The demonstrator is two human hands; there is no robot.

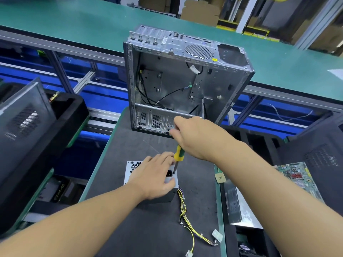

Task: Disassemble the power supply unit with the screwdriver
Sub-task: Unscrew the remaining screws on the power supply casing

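One PSU (132, 169) sits on the mat (130, 143), in front of the case (185, 80).
From here I see my left hand (154, 177) flat on its top, fingers straight and pressing down; the screwdriver (179, 153) stands nearly upright, tip on the top face beside the socket, my right hand (194, 138) curled round its handle.

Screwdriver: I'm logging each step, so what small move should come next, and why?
Probably twist the screwdriver counterclockwise: the right hand grips its handle, its tip stands on the power supply unit, and the left hand presses the unit down.
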